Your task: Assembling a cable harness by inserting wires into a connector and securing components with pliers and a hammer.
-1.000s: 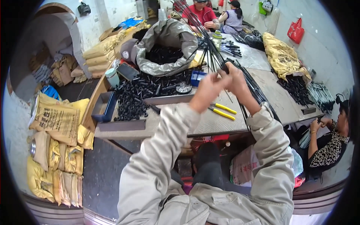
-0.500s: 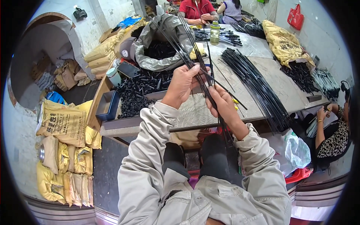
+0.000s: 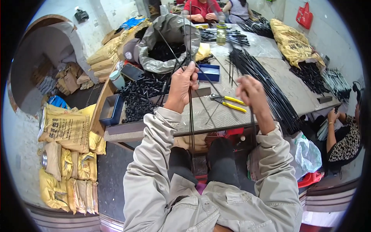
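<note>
My left hand (image 3: 181, 86) is closed round a few thin black rods (image 3: 191, 125), which hang below the table edge and reach up past the fingers. Some of them cross at a slant. My right hand (image 3: 251, 92), smeared by motion, is beside the large pile of black rods (image 3: 266, 87). Dark rods (image 3: 253, 129) show as a blurred streak below this hand, and its fingers look closed round them. Between my hands, yellow-handled pliers (image 3: 232, 104) lie on the table (image 3: 201, 112).
Small black tubular parts (image 3: 141, 91) heap at the left, beside an open blue box (image 3: 111, 110). Behind stand a grey sack (image 3: 145, 56), another blue box (image 3: 210, 73) and a bottle (image 3: 221, 35). People sit across the table and at the far right.
My hands have moved apart; the right one has gone right and up with part of the rods. Fewer rods stay in my left hand. The pliers and back blue box now show fully.
</note>
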Demonstrator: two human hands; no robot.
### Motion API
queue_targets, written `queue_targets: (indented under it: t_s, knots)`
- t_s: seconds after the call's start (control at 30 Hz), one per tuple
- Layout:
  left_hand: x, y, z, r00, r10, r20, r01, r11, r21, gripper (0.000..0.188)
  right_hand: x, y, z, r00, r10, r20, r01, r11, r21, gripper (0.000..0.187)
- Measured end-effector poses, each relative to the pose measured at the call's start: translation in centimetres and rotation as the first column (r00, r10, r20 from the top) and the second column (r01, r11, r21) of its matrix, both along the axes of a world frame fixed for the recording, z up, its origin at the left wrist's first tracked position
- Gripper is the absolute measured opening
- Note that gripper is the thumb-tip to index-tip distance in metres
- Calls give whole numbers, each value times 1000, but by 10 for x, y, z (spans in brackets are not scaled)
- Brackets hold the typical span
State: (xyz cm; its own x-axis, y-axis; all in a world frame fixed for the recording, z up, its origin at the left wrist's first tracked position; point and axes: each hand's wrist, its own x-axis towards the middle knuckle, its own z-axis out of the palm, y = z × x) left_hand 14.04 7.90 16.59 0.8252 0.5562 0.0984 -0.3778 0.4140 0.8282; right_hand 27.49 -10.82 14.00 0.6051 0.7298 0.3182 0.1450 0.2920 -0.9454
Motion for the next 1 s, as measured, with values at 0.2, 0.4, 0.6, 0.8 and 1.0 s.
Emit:
queue_targets:
  t_s: [0.2,0.4,0.6,0.8,1.0]
  knots:
    - [31,-26,-10,993,102,58,-106,993,60,25,-36,23,14,983,32,180,-8,991,-134,19]
    - [50,-45,-16,975,168,145,-167,986,-17,19,-36,44,-8,817,-239,525,292,956,-18,18]
    - [50,-47,-23,980,125,156,-128,992,11,19,-28,42,-7,831,-302,468,292,952,95,26]
    - [50,-47,-22,987,129,97,-138,985,102,20,-24,35,0,976,167,-141,-145,978,152,18]
    - [42,-37,-18,990,135,35,-136,990,47,22,-10,28,35,981,-161,106,146,980,133,27]
